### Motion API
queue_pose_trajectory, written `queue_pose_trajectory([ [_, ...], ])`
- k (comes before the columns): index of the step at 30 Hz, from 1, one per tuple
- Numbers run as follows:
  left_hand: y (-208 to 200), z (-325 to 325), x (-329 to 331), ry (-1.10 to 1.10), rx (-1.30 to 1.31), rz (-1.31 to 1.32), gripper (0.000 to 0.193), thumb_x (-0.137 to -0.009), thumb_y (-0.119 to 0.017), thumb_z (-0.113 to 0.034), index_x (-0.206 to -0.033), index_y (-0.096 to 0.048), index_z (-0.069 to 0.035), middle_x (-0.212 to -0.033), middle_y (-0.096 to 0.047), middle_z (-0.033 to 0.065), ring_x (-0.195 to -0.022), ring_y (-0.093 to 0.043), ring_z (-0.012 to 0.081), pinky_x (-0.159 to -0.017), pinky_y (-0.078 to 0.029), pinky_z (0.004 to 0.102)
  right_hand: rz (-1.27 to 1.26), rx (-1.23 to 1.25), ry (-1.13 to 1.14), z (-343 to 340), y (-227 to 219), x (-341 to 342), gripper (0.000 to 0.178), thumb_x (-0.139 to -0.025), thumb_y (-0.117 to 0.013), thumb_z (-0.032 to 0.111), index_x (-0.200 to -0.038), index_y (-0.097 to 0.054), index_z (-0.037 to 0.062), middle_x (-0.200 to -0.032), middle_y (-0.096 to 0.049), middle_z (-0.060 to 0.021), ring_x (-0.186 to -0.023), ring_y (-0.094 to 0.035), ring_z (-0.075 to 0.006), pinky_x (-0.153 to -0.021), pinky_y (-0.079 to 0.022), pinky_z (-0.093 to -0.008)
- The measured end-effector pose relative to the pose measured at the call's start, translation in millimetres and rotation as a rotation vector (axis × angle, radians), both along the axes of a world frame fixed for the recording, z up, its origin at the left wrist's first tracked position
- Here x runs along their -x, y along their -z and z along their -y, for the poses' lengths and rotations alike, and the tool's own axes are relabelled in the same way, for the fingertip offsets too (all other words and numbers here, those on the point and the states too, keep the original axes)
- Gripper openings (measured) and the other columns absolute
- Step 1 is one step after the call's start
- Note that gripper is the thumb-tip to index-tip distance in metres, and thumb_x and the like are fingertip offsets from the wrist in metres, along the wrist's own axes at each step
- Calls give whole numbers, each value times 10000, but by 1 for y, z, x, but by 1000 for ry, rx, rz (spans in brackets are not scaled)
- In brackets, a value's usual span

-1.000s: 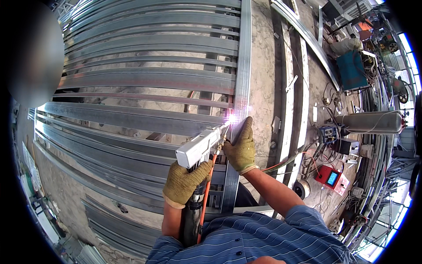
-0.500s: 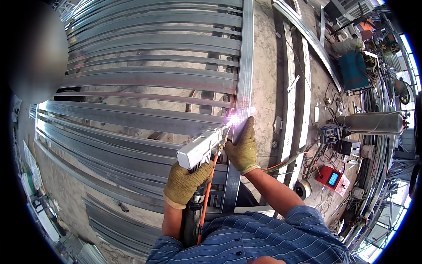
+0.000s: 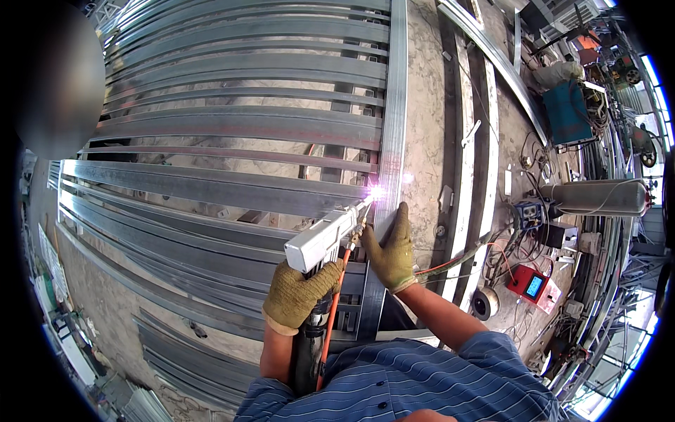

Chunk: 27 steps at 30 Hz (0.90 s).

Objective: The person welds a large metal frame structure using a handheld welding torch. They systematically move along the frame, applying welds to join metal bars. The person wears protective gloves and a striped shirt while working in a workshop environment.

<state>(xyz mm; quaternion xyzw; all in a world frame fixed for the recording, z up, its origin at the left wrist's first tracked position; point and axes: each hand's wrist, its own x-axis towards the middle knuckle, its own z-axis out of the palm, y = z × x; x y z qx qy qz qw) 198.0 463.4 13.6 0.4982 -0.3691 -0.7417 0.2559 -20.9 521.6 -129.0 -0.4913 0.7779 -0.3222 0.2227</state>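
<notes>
My left hand (image 3: 299, 297), in an olive knit glove, is closed round the handle of a white-bodied welding torch (image 3: 320, 239). A black sleeve and an orange hose run from the torch back toward my body. Bright pinkish-white sparks (image 3: 376, 191) glare at the tip, where a grey metal crossbar (image 3: 211, 186) meets the long metal rail (image 3: 394, 91); the glare hides the joint itself. My right hand (image 3: 391, 259), gloved alike, lies along the rail just nearer to me than the sparks. Its fingers are stretched out and the thumb is apart, near the torch's front end.
Several parallel crossbars (image 3: 246, 70) fill the left side. To the right, pale beams (image 3: 460, 162) lie on the concrete floor. Beyond them are a wire spool (image 3: 485, 304), a red box with a screen (image 3: 527, 283), a grey gas cylinder (image 3: 598, 195), a teal machine (image 3: 566, 112) and tangled cables.
My right hand has slid slightly toward me along the rail, away from the sparks. The torch stays at nearly the same spot, still sparking, with my left hand round it.
</notes>
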Motion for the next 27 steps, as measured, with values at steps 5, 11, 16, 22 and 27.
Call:
queue_pose_trajectory([
  [5, 0, -2, -2, 10, -25, 4, 439, -1038, -822, -118, -1427, -710, 53, -997, -793, 76, -816, -740, 123, -706, -597, 288, 118, -25, 25, -8, -10, -5, 1025, -1047, -788, 383, -1670, -238, -218, -1632, -432, -490, -1534, -484, -587, -1285, -409, -546],
  [11, 0, -2, -3, 36, -21, 24, 428, -1044, -829, -126, -1417, -716, 52, -1016, -793, 71, -839, -734, 112, -719, -593, 283, 127, -55, 24, -8, -8, -3, 1011, -1056, -771, 383, -1680, -236, -205, -1632, -437, -483, -1536, -484, -585, -1289, -405, -547],
  [16, 0, -4, -4, 29, -20, 35, 409, -1051, -821, -124, -1407, -723, 53, -1014, -796, 70, -841, -732, 111, -725, -592, 282, 123, -41, 28, -8, -4, -3, 1016, -1052, -773, 397, -1685, -239, -193, -1636, -439, -475, -1539, -482, -582, -1290, -404, -541],
  [22, 4, -9, -2, -5, 35, 12, 392, -1043, -820, -94, -1385, -724, 70, -1018, -801, 107, -780, -752, 142, -655, -614, 290, 95, -15, 23, -9, -3, -4, 1014, -1050, -778, 403, -1683, -249, -186, -1638, -445, -467, -1535, -494, -570, -1284, -413, -538],
  [27, 11, -10, -5, 27, 47, 34, 393, -1039, -818, -76, -1386, -716, 78, -1020, -799, 125, -751, -763, 158, -614, -623, 296, 123, 11, 22, -7, -2, -3, 992, -1052, -781, 395, -1679, -266, -175, -1635, -449, -463, -1528, -507, -562, -1276, -427, -534],
])
